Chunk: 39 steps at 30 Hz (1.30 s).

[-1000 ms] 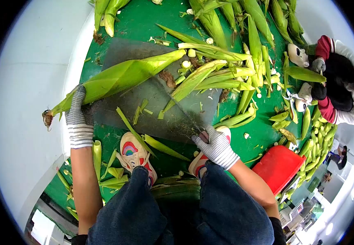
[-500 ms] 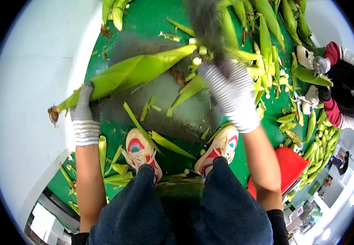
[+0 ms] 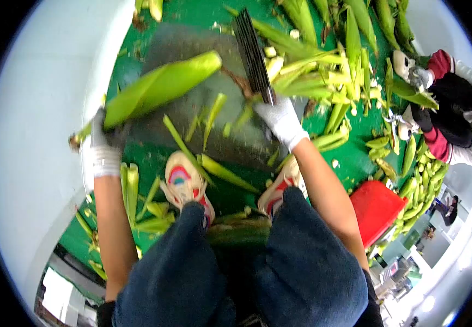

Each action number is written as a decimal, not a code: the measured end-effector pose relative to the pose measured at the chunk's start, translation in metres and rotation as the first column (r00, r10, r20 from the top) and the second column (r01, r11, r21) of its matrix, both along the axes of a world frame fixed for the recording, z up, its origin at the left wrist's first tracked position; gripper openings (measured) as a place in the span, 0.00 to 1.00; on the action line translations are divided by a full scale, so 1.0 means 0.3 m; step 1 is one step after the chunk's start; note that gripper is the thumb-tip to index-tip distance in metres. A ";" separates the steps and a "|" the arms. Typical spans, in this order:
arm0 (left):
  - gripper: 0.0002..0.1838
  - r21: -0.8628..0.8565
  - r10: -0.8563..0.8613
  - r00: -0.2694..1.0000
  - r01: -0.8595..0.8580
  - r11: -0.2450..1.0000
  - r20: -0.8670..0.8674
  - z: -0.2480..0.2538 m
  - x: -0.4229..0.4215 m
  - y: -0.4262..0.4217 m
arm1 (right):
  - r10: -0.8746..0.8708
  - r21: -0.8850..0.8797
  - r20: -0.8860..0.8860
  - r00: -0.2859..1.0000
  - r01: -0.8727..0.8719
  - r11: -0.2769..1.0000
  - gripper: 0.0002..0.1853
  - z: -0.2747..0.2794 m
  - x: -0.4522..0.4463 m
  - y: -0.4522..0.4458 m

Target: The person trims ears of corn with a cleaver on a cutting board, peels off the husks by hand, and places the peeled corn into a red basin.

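Note:
My left hand [image 3: 105, 133], in a grey-and-white glove, is closed round the silk end of an ear of corn [image 3: 162, 90] in its green husk. The ear slants up to the right over a dark board [image 3: 159, 52], its far end blunt. My right hand [image 3: 282, 120], gloved too, grips a cleaver [image 3: 253, 54] by the handle. Its dark, broad blade points up and away, just right of the ear. Cut stalk pieces and husk leaves [image 3: 315, 82] lie beside the blade, and loose husk strips [image 3: 214, 117] rest on the board.
Unhusked corn [image 3: 355, 32] is heaped at the far right on the green floor [image 3: 355, 158]. A red container [image 3: 377, 210] stands right of my leg, near a pile of ears [image 3: 424, 191]. At right, another person's gloved hand [image 3: 422, 79] holds corn. A white wall [image 3: 45, 109] borders the left.
The cleaver, blurred and higher before, is now sharper and lower, my right hand having moved slightly left. The ear's right end is shorter and blunter; my left hand still holds it.

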<state>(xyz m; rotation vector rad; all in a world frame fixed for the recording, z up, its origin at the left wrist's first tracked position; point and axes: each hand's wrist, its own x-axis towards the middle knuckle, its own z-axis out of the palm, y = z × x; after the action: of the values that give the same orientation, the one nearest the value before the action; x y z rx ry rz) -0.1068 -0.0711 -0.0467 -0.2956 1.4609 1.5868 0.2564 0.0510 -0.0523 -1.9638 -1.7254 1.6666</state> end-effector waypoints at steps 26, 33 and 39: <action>0.29 0.250 -0.517 0.805 0.586 0.771 -0.292 0.227 -0.110 0.379 | 0.099 0.044 0.008 0.995 -0.100 0.994 0.17 0.120 0.172 -0.332; 0.31 -0.871 -0.657 -0.706 0.468 -0.149 -0.266 0.020 0.487 0.565 | 0.004 0.362 -0.157 0.988 0.054 0.930 0.15 0.170 0.191 -0.263; 0.47 -0.954 -0.522 -0.801 0.200 0.226 -0.291 0.076 0.498 0.428 | 0.109 0.334 0.031 0.994 -0.113 0.936 0.19 0.121 0.115 -0.147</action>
<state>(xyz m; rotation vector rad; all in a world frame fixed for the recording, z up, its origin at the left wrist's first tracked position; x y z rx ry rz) 0.0426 0.0573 -0.0240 2.2191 1.9567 -0.2158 0.2910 0.0068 -0.0160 -1.7541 -2.0010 1.2797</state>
